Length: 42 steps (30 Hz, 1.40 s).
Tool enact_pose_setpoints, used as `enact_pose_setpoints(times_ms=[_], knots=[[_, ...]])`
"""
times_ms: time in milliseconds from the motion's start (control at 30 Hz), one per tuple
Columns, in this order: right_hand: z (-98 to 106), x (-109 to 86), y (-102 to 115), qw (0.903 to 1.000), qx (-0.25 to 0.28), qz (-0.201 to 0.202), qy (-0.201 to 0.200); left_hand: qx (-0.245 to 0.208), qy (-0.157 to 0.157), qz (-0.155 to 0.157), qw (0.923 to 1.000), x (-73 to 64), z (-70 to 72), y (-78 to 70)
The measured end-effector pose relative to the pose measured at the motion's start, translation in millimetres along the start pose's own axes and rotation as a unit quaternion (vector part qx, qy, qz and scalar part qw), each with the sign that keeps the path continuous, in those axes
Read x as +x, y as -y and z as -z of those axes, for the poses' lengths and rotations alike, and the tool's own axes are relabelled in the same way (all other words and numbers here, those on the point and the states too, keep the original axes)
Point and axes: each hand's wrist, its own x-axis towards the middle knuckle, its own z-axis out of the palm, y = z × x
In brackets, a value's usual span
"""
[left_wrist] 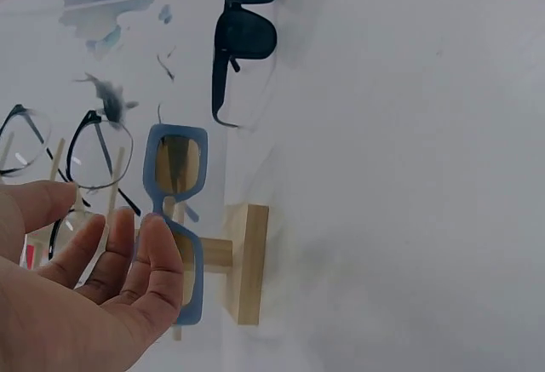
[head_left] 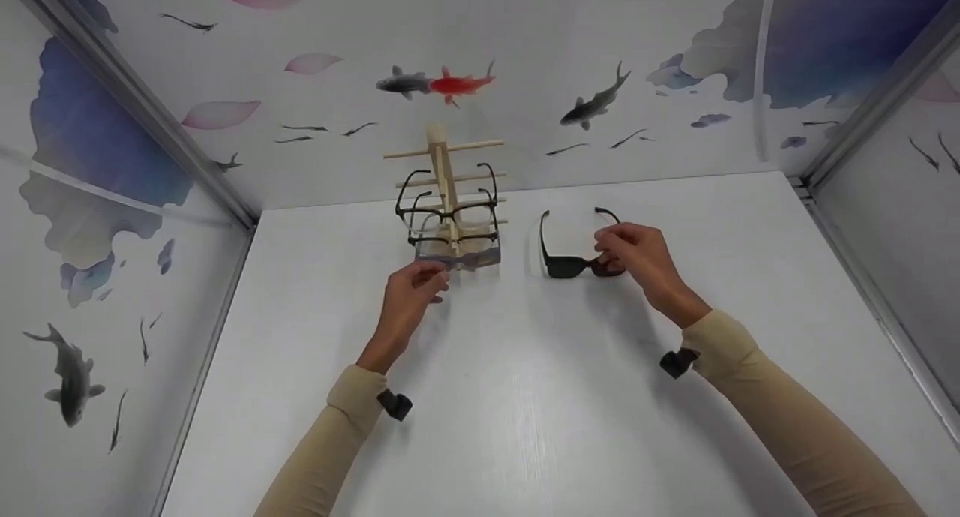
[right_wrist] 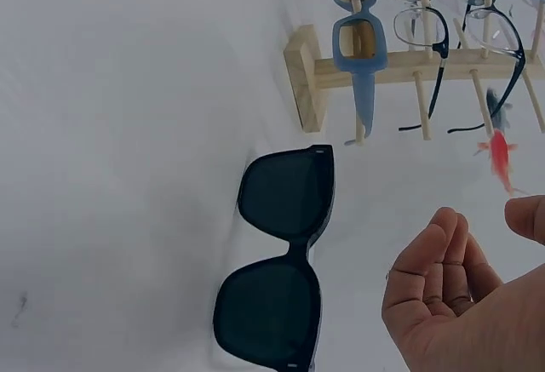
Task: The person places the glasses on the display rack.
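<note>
Blue-framed sunglasses (head_left: 484, 259) with brownish lenses sit on the lowest rung of a wooden glasses stand (head_left: 437, 157). My left hand (head_left: 409, 296) is just in front of them, fingers loosely bent and thumb apart; in the left wrist view it overlaps their frame (left_wrist: 152, 168), and I cannot tell whether it touches. Black sunglasses (head_left: 566, 267) lie on the table to the right of the stand, temples unfolded toward the back. Beside their right lens hovers my right hand (head_left: 645, 262). In the right wrist view its relaxed fingers (right_wrist: 413, 283) are apart from the sunglasses (right_wrist: 285, 193) and hold nothing.
Two pairs of dark-rimmed clear glasses (head_left: 448, 214) hang on the rungs above the blue pair. The stand's wooden base (left_wrist: 249, 266) rests on the white table (head_left: 517, 397). Printed panels with fish (head_left: 592, 106) enclose the table at the back and sides.
</note>
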Motion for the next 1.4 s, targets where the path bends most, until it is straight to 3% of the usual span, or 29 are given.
enact_pose_setpoints(times_ms=[267, 800, 1133, 1400], knots=[[24.0, -6.4, -20.6, 0.9994, -0.017, 0.011, -0.027, 0.003, 0.043, -0.018, 0.9989, -2.5, -34.9, 10.6], [48.8, -5.2, -60.5, 0.9933, -0.094, -0.020, -0.066, -0.001, 0.070, -0.033, 0.9970, 6.6, -89.6, 18.6], [45.8, -1.3, -76.9, 0.9909, -0.111, -0.044, -0.061, 0.010, 0.077, -0.042, 0.9961, 13.1, -121.6, 20.7], [46.3, 4.5, -82.0, 0.9941, -0.086, -0.049, -0.044, 0.012, 0.054, -0.043, 0.9976, 27.5, -143.1, 20.5]])
